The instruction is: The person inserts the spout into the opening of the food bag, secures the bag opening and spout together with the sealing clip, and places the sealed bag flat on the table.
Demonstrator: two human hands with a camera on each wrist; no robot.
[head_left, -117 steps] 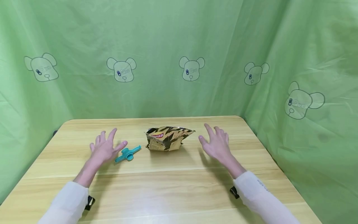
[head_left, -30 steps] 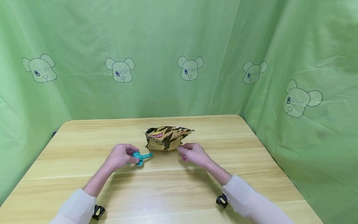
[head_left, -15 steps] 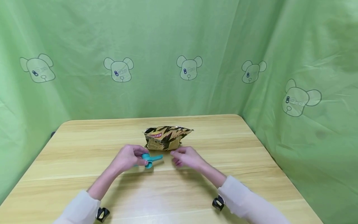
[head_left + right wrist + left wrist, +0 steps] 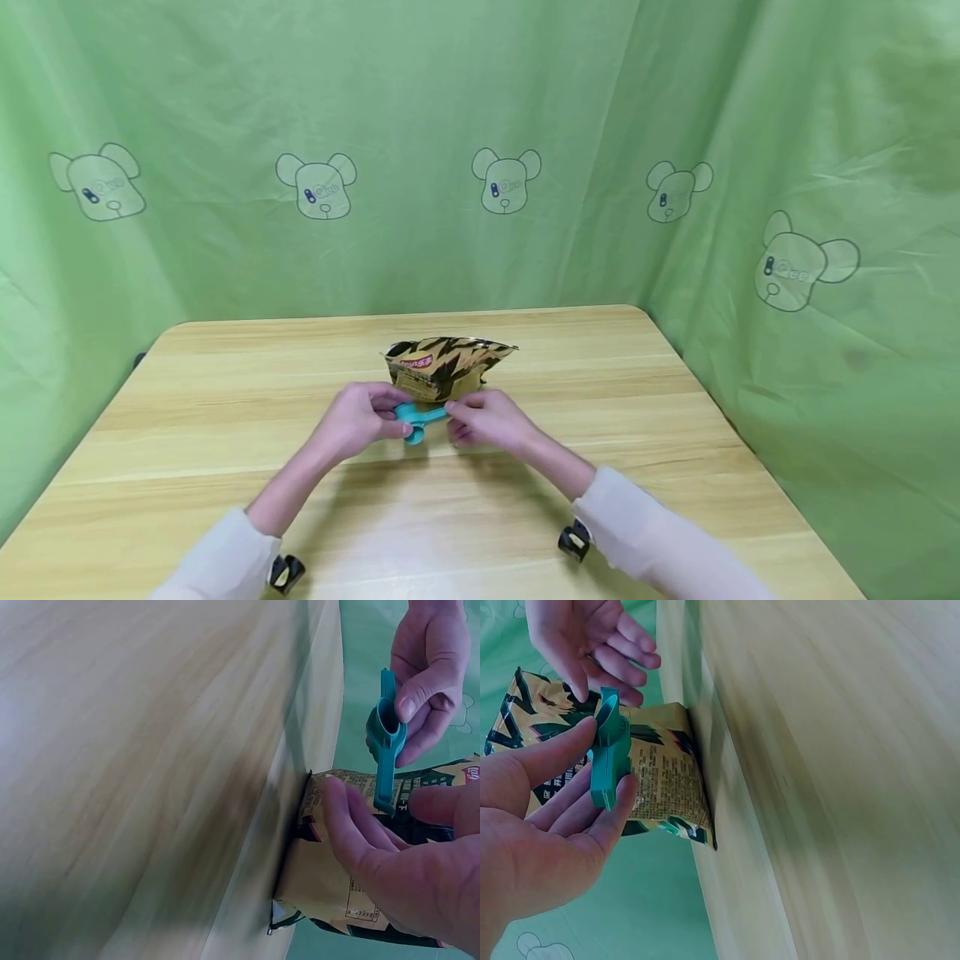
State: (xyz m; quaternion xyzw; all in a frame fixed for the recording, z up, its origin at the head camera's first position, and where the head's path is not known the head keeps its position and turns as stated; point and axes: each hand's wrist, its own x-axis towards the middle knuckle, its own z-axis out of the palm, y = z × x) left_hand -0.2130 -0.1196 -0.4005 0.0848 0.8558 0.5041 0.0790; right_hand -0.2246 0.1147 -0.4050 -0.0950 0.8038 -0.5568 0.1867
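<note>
A teal bag clip with a round spout and cap (image 4: pixel 429 416) is held above the table in front of the chip bag. My left hand (image 4: pixel 352 423) pinches it between thumb and fingers, as the left wrist view also shows. My right hand (image 4: pixel 493 419) is at the clip's other end. In the right wrist view that end of the clip (image 4: pixel 385 776) lies between the spread thumb and fingers, with a gap visible. Behind both hands stands the gold-and-black chip bag (image 4: pixel 450 367), crumpled, its top edge spread wide. The hands hide part of its base.
The wooden table (image 4: pixel 480 517) extends around the hands. A green curtain (image 4: pixel 420 250) with mouse-head drawings hangs behind and at both sides. A black wrist device (image 4: pixel 286 573) is on the left arm, another black wrist device (image 4: pixel 573 542) on the right.
My left hand has picked up the clip from the table and carried it right, in front of the bag. My right hand has moved left to the clip's end. The bag stays put.
</note>
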